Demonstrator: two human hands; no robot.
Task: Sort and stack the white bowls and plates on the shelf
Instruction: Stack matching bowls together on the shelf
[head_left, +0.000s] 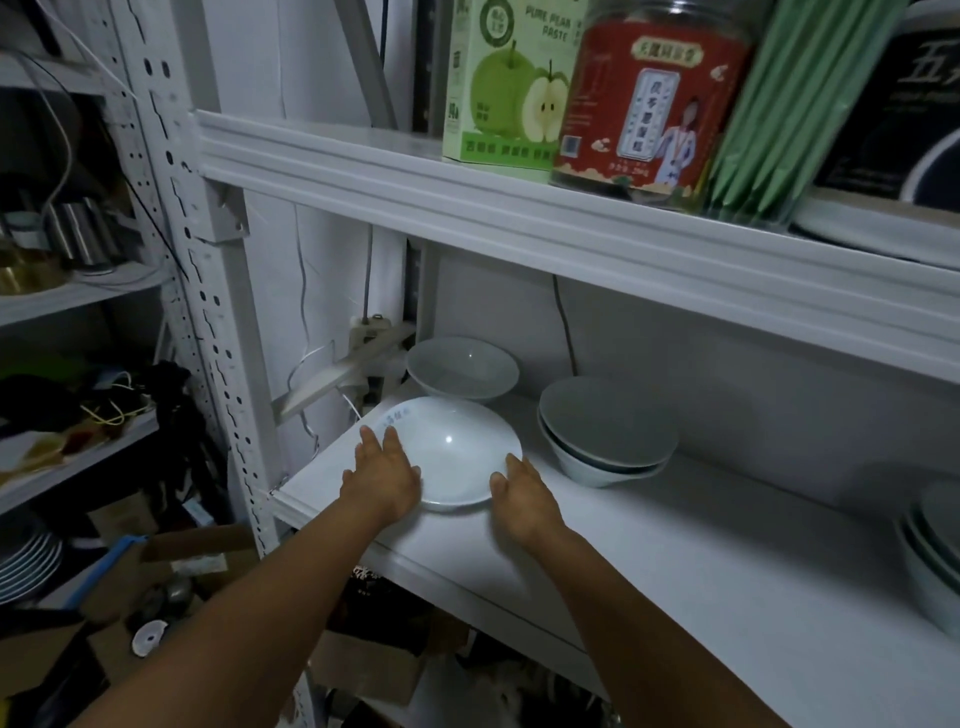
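A white shallow bowl (457, 447) sits near the left front of the white shelf (675, 571). My left hand (382, 475) rests on its left rim with straight fingers. At the right rim, my right hand (522, 496) touches the bowl with its thumb at the edge. Behind this bowl stands another white bowl (462, 369). To the right is a stack of two white bowls (605, 434). More stacked white bowls (935, 551) show at the far right edge, partly cut off.
The upper shelf (519, 208) carries a green pear box (506, 83), a red-labelled jar (654, 98) and green sticks (779, 114). A perforated shelf post (208, 322) stands left. Cardboard boxes (171, 577) and stacked plates (26, 566) lie lower left.
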